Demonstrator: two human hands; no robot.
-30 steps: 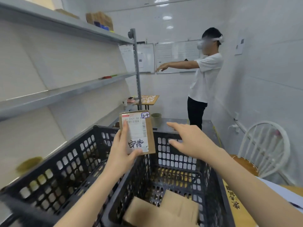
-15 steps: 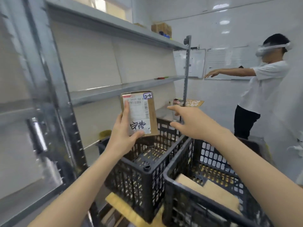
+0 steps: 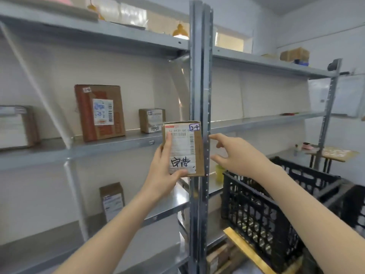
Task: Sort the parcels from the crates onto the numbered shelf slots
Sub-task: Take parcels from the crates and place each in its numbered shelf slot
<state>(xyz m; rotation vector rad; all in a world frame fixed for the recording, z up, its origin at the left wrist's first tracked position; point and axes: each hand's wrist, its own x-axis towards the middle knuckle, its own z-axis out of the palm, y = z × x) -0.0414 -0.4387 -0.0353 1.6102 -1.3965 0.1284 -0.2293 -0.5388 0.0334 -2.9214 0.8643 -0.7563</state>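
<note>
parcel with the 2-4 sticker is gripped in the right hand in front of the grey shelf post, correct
No: the head view shows the left hand gripping the parcel with the 2-4 sticker, while the right hand is open beside it, holding nothing. It is in front of the grey shelf post.

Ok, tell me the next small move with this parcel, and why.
Probably carry the parcel left, past the post, toward the middle shelf: the left hand holds it upright before the post, its tag reads 2-4, and other parcels stand there. Slot numbers are unreadable.
</note>
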